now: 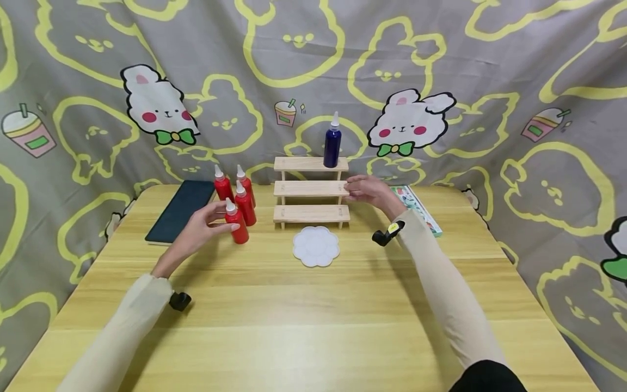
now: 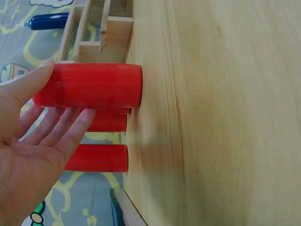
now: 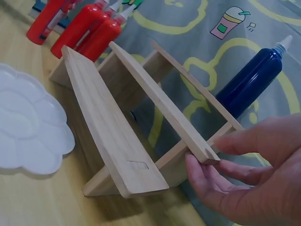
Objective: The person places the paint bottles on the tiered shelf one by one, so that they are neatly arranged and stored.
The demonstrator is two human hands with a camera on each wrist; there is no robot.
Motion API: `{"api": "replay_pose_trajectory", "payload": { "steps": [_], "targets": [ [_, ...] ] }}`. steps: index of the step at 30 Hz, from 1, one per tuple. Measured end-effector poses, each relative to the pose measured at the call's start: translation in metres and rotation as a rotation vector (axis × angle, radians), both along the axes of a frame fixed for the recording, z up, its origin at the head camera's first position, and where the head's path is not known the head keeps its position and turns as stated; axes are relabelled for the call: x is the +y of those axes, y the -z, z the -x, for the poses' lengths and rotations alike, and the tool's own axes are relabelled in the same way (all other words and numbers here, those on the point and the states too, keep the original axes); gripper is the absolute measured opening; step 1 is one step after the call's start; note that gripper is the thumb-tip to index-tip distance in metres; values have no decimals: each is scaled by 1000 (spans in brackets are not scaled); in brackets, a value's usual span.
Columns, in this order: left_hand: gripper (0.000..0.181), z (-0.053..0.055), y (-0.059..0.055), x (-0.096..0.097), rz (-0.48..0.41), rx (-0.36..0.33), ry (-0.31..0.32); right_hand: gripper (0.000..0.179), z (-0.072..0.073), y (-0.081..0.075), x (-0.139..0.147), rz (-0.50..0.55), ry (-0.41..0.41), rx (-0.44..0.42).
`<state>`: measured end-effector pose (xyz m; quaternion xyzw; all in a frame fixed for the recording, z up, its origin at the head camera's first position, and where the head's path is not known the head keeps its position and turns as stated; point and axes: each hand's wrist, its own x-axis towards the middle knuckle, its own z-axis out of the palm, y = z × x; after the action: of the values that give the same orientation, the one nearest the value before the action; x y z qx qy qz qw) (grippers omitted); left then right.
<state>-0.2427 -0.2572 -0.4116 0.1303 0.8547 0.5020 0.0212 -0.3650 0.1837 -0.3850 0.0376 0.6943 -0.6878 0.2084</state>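
Observation:
My left hand point(image 1: 204, 224) holds the nearest red squeeze bottle point(image 1: 238, 231) between thumb and fingers. That bottle stands upright with a white nozzle; three more red bottles point(image 1: 222, 188) stand close behind it. In the left wrist view, the thumb is on one side of the red bottle point(image 2: 94, 85) and the fingers curve along the other. At the right end of the three-tier wooden rack point(image 1: 311, 188), my right hand point(image 1: 368, 189) pinches the middle shelf, as the right wrist view shows the shelf end between thumb and fingers. A dark blue bottle point(image 1: 332, 146) stands on the top shelf.
A white flower-shaped palette point(image 1: 315, 246) lies in front of the rack. On the left is a dark flat book-like thing point(image 1: 181, 212); on the right, a flat patterned box point(image 1: 418, 211) lies partly behind my right arm. Patterned cloth point(image 1: 313, 65) hangs behind the table.

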Motion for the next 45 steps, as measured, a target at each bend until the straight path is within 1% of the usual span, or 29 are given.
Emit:
{"api": "replay_pose_trajectory", "payload": {
  "steps": [4,8,11,14,18,22,25,27,31,34,37,39,42,45],
  "targets": [
    [65,-1,1,1,-6,5,-18,46,4,0,2,11,22,-4],
    [67,-2,3,3,28,6,-37,48,6,4,2,25,36,-13],
    [67,-4,5,6,64,23,-56,49,5,6,3,20,28,-8],
    [65,-6,8,9,75,51,-77,50,2,7,2,7,26,0],
    [63,-11,16,12,59,69,-89,53,-1,9,3,-11,13,-1],
    [61,-14,20,13,58,104,-117,52,-1,10,4,8,-18,0],
    [60,-14,20,14,54,131,-135,51,0,9,4,33,-28,1],
    [60,-14,18,14,51,135,-139,50,1,9,4,38,-25,-1],
    [60,-12,16,18,57,153,-145,48,2,6,4,22,-16,26],
    [61,-15,15,25,66,193,-142,46,2,6,5,-3,-21,47],
    [61,-22,11,33,53,225,-144,48,2,7,5,-13,-40,52],
    [59,-25,5,39,34,243,-149,49,2,8,4,-4,-45,53],
    [59,-25,-8,48,1,242,-150,49,2,8,3,2,-41,57],
    [62,-21,-25,58,-13,224,-151,49,1,6,2,-12,-34,57]
  ]
}}
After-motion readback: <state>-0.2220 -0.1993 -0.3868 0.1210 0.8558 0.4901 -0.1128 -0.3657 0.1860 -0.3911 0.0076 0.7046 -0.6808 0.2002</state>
